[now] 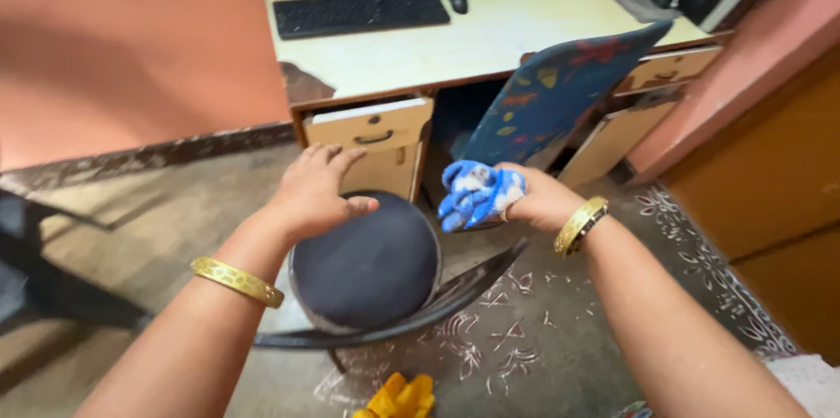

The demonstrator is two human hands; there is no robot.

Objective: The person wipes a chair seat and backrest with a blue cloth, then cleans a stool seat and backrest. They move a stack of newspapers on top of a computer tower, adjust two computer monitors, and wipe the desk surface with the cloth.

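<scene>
Your right hand (541, 199) is clamped on a blue cloth (477, 193); your left hand (317, 190), fingers spread, hovers over the round stool (366, 262). You look ready to wipe: bring the cloth down onto the seat.

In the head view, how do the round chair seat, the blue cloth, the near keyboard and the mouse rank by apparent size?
1. Round chair seat, though it is nearer the camera.
2. Near keyboard.
3. Blue cloth, gripped in the right hand.
4. Mouse, smallest, but farthest away.
</scene>
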